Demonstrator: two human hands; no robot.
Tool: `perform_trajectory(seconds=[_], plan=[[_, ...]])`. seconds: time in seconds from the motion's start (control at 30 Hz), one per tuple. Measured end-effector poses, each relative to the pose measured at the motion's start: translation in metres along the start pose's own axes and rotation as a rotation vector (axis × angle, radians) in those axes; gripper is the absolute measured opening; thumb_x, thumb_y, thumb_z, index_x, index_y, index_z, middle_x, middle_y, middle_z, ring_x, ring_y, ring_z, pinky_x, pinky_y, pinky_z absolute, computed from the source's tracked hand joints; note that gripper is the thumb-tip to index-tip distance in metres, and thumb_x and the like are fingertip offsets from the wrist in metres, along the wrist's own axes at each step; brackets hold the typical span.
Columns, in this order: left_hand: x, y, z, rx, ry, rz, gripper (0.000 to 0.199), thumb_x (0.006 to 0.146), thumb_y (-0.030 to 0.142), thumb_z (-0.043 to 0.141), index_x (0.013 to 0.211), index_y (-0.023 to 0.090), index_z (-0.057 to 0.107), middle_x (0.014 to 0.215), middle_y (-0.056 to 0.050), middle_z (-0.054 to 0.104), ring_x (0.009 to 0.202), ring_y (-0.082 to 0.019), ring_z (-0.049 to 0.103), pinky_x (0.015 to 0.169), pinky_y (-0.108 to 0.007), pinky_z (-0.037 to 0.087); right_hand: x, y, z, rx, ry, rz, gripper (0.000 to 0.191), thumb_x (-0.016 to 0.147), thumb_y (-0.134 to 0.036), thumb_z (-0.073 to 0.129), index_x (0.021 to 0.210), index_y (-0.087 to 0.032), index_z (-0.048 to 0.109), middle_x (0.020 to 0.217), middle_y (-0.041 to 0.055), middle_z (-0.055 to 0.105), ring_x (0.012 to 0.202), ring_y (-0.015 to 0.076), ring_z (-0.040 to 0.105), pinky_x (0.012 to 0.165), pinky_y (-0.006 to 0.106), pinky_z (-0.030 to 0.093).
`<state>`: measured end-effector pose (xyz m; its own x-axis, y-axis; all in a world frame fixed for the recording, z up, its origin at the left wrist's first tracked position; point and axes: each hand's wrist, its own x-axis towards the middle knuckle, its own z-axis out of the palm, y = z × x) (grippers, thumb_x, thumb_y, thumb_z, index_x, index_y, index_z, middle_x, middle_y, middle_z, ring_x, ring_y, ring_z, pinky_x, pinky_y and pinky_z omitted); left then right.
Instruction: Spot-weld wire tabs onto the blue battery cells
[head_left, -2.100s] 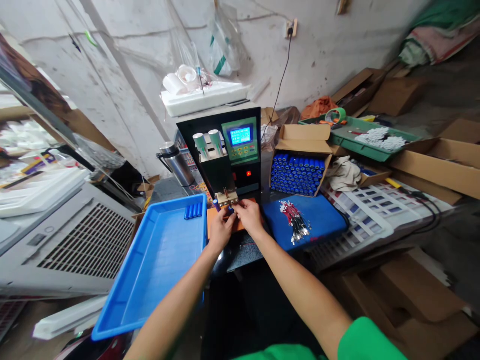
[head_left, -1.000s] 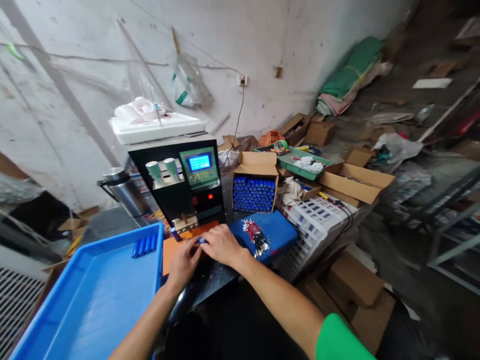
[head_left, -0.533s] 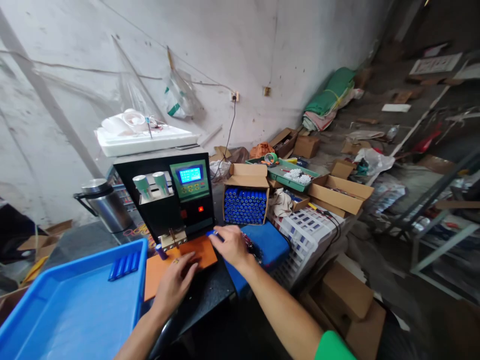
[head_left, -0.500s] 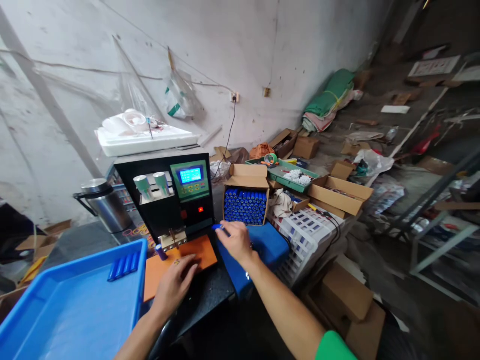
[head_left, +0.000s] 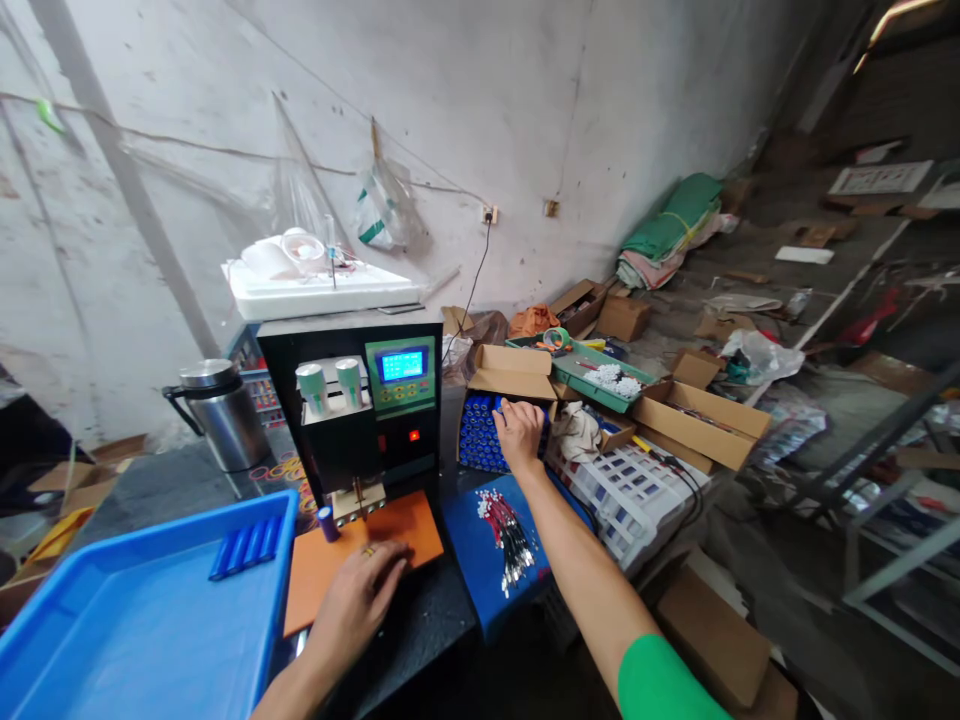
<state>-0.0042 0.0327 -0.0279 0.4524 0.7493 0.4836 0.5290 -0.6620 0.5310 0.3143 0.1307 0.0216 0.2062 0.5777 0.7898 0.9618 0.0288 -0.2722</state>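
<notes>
My right hand (head_left: 519, 432) is at the front of a cardboard box (head_left: 514, 372) packed with blue cylindrical cells (head_left: 480, 440), its fingers bent against the upper cells; what they grip is hidden. My left hand (head_left: 361, 590) rests on the orange board (head_left: 416, 530), fingers loosely spread and holding nothing. A single blue cell (head_left: 327, 524) stands upright on the board beside the metal pins of the black machine (head_left: 330, 450) with a lit screen. Several blue cells (head_left: 245, 548) lie side by side in the blue tray (head_left: 150, 620).
Red and black wire leads (head_left: 504, 535) lie on a blue surface at the right. A steel jug (head_left: 225, 415) stands left of the machine. Behind the cell box are a green tray (head_left: 592, 375), a white crate (head_left: 630, 510) and an open carton (head_left: 697, 415).
My right hand has moved from in front of the machine's right side to the cell box, uncovering the wire leads. The blue piece at its fingertips no longer shows. The view has shifted slightly.
</notes>
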Motion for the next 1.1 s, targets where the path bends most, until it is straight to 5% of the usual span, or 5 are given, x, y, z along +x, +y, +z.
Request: perform_trajectory(seconds=[0.3,0.43,0.57,0.77,1.1], plan=[[0.002,0.001,0.002,-0.024,-0.036,-0.015,0.025,0.093,0.041,0.050,0.100,0.026,0.069,0.097,-0.006,0.073,0.090,-0.023,0.068,0.082,-0.035,0.055,0.012,0.004,0.008,-0.039,-0.166,0.013,0.033,0.097,-0.024,0.044,0.118,-0.013,0.067,0.111,0.0164,0.068,0.111,0.0275,0.050,0.106,0.048,0.029],[0.001,0.011,0.003,-0.050,-0.058,-0.048,0.025,0.094,0.037,0.049,0.099,0.023,0.068,0.096,-0.006,0.073,0.091,-0.022,0.067,0.084,-0.037,0.053,-0.014,-0.005,-0.009,0.033,-0.138,-0.071,0.037,0.095,-0.021,0.044,0.126,-0.011,0.061,0.133,0.0170,0.057,0.130,0.0289,0.040,0.113,0.050,0.024],[-0.002,0.021,0.001,-0.061,-0.082,-0.069,0.024,0.094,0.033,0.049,0.097,0.021,0.069,0.092,-0.007,0.072,0.088,-0.021,0.066,0.083,-0.036,0.052,-0.062,-0.026,-0.021,0.295,-0.234,-0.110,0.036,0.095,-0.023,0.043,0.125,-0.014,0.062,0.124,0.0150,0.063,0.122,0.0260,0.051,0.107,0.045,0.038],[-0.005,0.026,-0.004,-0.057,-0.038,-0.132,0.024,0.091,0.037,0.054,0.091,0.020,0.071,0.083,-0.006,0.072,0.078,-0.019,0.065,0.075,-0.033,0.051,-0.117,-0.053,-0.022,0.597,-0.357,0.186,0.034,0.093,-0.030,0.046,0.113,-0.015,0.069,0.106,0.0130,0.071,0.091,0.0216,0.067,0.085,0.034,0.053],[0.000,0.023,-0.003,-0.051,0.091,-0.169,0.032,0.088,0.042,0.054,0.068,0.020,0.063,0.063,-0.001,0.062,0.059,-0.014,0.055,0.058,-0.026,0.042,-0.120,-0.031,-0.029,0.530,-0.364,0.439,0.030,0.087,-0.031,0.048,0.099,-0.015,0.072,0.084,0.0086,0.074,0.077,0.0213,0.067,0.073,0.031,0.051]])
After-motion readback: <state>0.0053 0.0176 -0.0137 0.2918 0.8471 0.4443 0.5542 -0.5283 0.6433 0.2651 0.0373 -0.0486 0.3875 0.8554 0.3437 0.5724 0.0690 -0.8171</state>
